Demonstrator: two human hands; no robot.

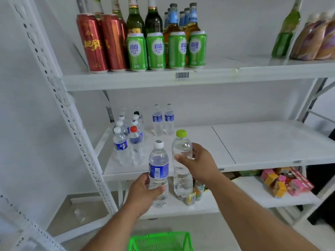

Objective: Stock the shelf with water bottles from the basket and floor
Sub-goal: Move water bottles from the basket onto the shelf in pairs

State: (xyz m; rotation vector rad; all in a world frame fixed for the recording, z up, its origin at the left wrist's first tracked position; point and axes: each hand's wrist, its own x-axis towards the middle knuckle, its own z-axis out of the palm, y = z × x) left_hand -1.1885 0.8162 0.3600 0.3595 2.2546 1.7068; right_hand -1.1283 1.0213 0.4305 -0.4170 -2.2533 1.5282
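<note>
Clear plastic bottles in both hands, placing step. Left hand point(143, 192) fingers wrap the blue-label bottle point(158, 171); right hand point(196, 163) fingers pinch the green-cap bottle point(181, 160). Middle shelf point(253, 147) just beyond fingertips; next: set both upright beside stocked bottles point(130, 140).

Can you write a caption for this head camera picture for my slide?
Left hand holds a blue-labelled water bottle, right hand a green-capped bottle, before the middle shelf.

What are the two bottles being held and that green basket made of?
Both bottles, white-capped and green-capped, look like clear thin plastic: see-through with ribbed walls. The basket seems glossy moulded plastic, judging by its bright green lattice.
</note>
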